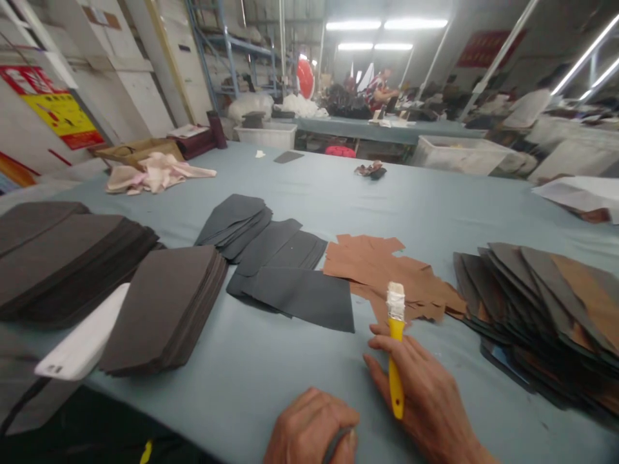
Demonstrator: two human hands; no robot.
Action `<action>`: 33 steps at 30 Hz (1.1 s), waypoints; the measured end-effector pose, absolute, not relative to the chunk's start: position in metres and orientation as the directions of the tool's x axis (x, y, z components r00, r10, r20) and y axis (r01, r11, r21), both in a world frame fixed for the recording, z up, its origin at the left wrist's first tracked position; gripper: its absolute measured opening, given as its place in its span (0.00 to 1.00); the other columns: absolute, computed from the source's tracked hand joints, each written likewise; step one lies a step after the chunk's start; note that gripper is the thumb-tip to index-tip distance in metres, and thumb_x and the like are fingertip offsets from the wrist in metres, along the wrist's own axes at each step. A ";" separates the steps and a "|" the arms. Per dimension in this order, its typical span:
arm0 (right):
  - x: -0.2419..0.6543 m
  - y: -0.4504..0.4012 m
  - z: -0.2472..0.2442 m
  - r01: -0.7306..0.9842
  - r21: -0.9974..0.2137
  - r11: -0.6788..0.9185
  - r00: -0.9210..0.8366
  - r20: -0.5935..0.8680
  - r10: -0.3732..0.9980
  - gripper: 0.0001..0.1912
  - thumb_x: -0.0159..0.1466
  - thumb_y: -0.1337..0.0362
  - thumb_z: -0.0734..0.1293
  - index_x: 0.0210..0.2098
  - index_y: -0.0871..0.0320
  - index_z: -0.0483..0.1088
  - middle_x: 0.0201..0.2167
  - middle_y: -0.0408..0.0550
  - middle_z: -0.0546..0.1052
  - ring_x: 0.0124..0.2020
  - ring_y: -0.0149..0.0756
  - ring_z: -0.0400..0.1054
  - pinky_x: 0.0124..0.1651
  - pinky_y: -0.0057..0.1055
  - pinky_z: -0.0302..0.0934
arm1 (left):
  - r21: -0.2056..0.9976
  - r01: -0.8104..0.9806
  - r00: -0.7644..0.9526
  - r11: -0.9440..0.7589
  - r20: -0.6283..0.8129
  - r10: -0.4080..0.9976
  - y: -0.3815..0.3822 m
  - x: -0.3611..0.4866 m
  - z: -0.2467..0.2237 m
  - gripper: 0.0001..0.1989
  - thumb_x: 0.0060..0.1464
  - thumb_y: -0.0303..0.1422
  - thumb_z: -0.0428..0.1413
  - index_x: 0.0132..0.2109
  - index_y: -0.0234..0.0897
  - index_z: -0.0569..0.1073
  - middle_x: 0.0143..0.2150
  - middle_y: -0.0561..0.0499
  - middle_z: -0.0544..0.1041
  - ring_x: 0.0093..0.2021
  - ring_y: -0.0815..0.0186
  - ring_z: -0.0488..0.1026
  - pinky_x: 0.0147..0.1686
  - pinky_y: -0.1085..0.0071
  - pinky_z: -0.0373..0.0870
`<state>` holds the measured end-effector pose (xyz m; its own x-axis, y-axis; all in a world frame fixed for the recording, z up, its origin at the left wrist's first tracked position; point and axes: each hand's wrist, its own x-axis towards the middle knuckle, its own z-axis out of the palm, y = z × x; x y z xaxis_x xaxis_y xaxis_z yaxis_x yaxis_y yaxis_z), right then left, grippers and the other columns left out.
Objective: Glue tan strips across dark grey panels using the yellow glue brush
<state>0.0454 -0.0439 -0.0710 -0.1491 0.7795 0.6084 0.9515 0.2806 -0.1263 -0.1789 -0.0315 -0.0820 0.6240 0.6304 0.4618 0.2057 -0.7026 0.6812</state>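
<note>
In my right hand (428,393) is a flat paintbrush (396,348) with a yellow handle, its pale bristles pointing away from me. My left hand (314,428) is closed at the front edge of the table, with a small dark curved thing (337,443) showing by the thumb; most of it is hidden. Just beyond the brush lie brown cut pieces (382,264), spread in an overlapping heap. Left of them are dark grey cut panels (304,293), fanned out over one another. Further back, more grey panels (235,219) overlap.
Stacks of dark panels (162,303) stand on the left, beside a white power strip (87,335). On the right is a leaning pile of dark and brown panels (546,303). Pink cloth scraps (155,173) lie at the back left of the table (411,212). A person (382,90) is far behind.
</note>
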 end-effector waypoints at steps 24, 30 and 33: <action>0.013 0.035 -0.093 0.945 -0.085 0.316 -0.235 0.498 0.835 0.09 0.77 0.57 0.62 0.45 0.54 0.70 0.35 0.47 0.78 0.36 0.41 0.73 0.38 0.33 0.59 | 0.748 0.388 0.360 -0.539 0.415 0.835 -0.022 -0.212 -0.079 0.09 0.64 0.23 0.53 0.41 0.41 0.75 0.34 0.53 0.82 0.34 0.66 0.80 0.36 0.72 0.74; 0.016 0.037 -0.092 0.945 -0.073 0.319 -0.238 0.518 0.822 0.10 0.78 0.61 0.60 0.43 0.54 0.71 0.33 0.46 0.77 0.36 0.39 0.73 0.35 0.32 0.57 | 0.752 0.375 0.371 -0.541 0.413 0.832 -0.023 -0.213 -0.080 0.09 0.63 0.22 0.55 0.43 0.41 0.75 0.35 0.54 0.82 0.34 0.66 0.79 0.38 0.70 0.74; 0.018 0.038 -0.092 0.940 -0.078 0.331 -0.242 0.530 0.813 0.09 0.78 0.62 0.60 0.44 0.55 0.71 0.33 0.45 0.78 0.35 0.38 0.74 0.35 0.31 0.57 | 0.763 0.371 0.374 -0.530 0.399 0.837 -0.024 -0.212 -0.080 0.09 0.63 0.22 0.55 0.44 0.41 0.75 0.36 0.53 0.83 0.35 0.65 0.79 0.40 0.69 0.75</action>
<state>0.0182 0.0377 -0.0922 -0.2422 0.8129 0.5296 0.9404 0.3311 -0.0781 -0.2124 -0.0240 -0.0795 0.3741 0.8371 0.3991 0.3715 -0.5296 0.7626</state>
